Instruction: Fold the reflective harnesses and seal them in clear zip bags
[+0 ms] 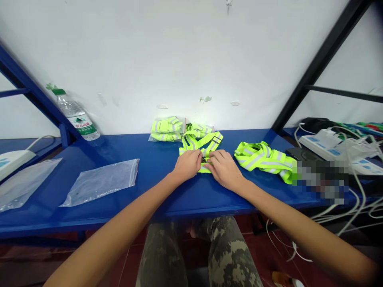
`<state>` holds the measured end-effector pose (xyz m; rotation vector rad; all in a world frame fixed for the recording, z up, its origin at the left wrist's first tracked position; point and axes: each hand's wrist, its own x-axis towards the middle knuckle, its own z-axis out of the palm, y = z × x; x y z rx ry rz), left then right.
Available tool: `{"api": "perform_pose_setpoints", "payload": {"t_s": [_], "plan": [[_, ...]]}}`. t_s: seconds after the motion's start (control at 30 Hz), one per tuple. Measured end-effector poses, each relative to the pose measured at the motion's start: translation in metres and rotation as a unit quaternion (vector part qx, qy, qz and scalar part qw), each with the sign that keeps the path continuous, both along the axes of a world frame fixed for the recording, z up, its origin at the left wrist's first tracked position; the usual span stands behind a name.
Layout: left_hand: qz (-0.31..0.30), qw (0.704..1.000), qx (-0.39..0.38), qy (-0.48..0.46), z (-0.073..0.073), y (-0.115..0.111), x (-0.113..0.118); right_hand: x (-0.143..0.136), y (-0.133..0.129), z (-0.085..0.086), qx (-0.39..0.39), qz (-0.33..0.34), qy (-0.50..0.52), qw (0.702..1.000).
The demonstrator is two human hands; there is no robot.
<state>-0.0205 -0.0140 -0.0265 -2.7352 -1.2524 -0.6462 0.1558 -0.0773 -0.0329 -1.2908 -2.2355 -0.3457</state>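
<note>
A fluorescent yellow-green reflective strap vest (216, 139) with grey stripes lies on the blue table (155, 195) in front of me. My left hand (187, 164) grips its near part with the fingers curled. From the other side my right hand (226, 169) holds the same straps, fingers bent toward the left hand. Between the fingertips a small black buckle (204, 159) shows, partly covered. To the right of my right hand lies a second reflective vest (260, 157), loosely bunched. Behind the held vest, folded vests in clear bags (166, 128) rest near the wall.
Two flat clear zip bags (103, 181) lie on the left of the table. A water bottle (80, 119) with a green cap leans at the back left. White power strips (324, 147) and tangled cables crowd the right side, beside a black frame post (311, 67).
</note>
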Motion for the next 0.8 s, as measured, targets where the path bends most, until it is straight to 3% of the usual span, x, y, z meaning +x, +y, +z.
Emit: {"api": "perform_pose_setpoints", "payload": {"t_s": [0.13,0.27,0.4,0.5,0.67,0.8], "plan": [[0.004,1.000,-0.008,-0.008,0.003,0.001,0.001,0.000,-0.010,0.002,-0.013,0.032,-0.045,0.998],[0.003,1.000,-0.024,-0.017,0.006,0.003,0.000,-0.002,-0.002,0.000,-0.077,0.048,-0.073,0.993],[0.021,0.998,-0.034,-0.046,0.006,-0.001,-0.002,-0.004,0.004,0.000,-0.088,0.052,-0.096,0.990],[0.021,0.998,0.010,-0.061,0.005,-0.011,-0.006,-0.002,0.005,0.001,-0.087,0.061,-0.080,0.991],[-0.027,0.992,0.123,0.028,0.005,-0.024,-0.009,0.004,0.014,0.000,-0.104,0.065,-0.054,0.991],[-0.025,0.989,0.124,0.082,0.007,-0.017,-0.005,0.008,0.023,0.000,-0.120,0.102,0.002,0.988]]}}
